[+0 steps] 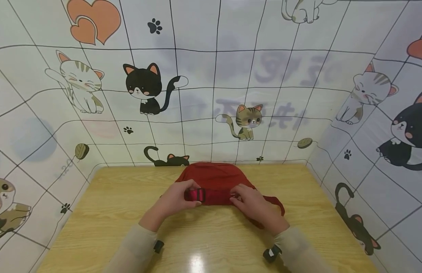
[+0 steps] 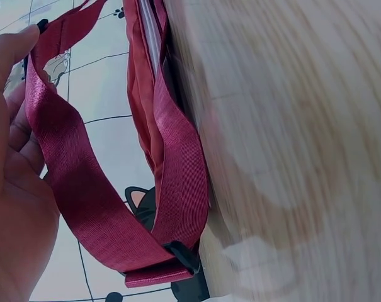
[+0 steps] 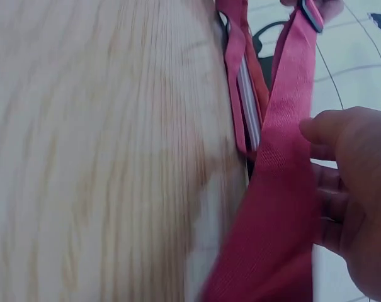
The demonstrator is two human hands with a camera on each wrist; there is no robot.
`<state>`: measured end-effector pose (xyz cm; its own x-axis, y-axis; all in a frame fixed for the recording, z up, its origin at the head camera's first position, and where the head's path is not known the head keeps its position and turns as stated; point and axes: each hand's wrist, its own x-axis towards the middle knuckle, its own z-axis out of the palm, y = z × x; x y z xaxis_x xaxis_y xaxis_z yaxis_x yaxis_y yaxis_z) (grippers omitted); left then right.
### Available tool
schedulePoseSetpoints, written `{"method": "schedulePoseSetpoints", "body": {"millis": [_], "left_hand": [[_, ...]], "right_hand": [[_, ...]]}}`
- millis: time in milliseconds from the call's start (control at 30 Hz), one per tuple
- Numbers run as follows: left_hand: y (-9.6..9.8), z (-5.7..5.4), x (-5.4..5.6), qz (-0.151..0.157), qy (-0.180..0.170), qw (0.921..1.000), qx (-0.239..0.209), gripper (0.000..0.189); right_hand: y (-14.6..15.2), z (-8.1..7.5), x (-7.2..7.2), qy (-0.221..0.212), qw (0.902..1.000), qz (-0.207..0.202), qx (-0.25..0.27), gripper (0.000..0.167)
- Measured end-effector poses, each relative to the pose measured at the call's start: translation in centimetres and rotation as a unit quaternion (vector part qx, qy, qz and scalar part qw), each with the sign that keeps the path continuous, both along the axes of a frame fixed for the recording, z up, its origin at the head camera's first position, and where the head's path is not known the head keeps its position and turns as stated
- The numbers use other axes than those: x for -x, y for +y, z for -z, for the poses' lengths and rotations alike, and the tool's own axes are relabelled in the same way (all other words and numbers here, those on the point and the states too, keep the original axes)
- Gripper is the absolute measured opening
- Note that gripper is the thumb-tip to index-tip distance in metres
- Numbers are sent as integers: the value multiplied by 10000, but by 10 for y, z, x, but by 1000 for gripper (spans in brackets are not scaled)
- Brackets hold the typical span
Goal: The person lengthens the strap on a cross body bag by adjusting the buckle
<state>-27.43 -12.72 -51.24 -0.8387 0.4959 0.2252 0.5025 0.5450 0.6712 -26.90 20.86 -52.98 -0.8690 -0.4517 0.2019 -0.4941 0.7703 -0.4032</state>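
Observation:
A red waist bag [image 1: 214,176] lies on the table, its woven strap [image 2: 83,182] raised in front of it. At a black slider buckle [image 1: 200,195], my left hand [image 1: 177,197] grips the strap between thumb and fingers. Below that hand, the left wrist view shows the strap looping down through another black buckle [image 2: 182,257]. My right hand [image 1: 252,201] pinches the strap farther right, thumb at its edge and fingers behind, as the right wrist view shows. A pale zipper [image 3: 248,104] runs along the bag. Parts of the left fingertips are hidden by the strap.
The wooden table [image 1: 122,212] carries the bag near its back edge. Cat-patterned sheeting [image 1: 197,76] rises behind and on both sides. A wide red end of the bag [image 1: 275,204] spreads out beneath and beyond the right hand.

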Motion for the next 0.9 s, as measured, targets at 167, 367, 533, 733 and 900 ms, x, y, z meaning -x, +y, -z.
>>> {"method": "schedulePoseSetpoints", "body": {"millis": [167, 367, 533, 733, 900], "left_hand": [[0, 1, -1, 36, -69, 10000, -47, 43], [2, 3, -1, 106, -97, 9999, -29, 42], [4, 2, 0, 254, -46, 9996, -69, 43], [3, 3, 0, 313, -220, 9992, -111, 43], [-5, 5, 1, 259, -166, 9995, -25, 21]], "right_hand": [[-16, -2, -2, -71, 9991, -251, 326, 29], [-44, -11, -2, -340, 9939, -702, 781, 40], [-64, -19, -2, -500, 9871, -1029, 1122, 45], [-69, -19, -4, -316, 9890, -907, 1128, 47], [-65, -21, -6, -177, 9892, -880, 1162, 49]]}}
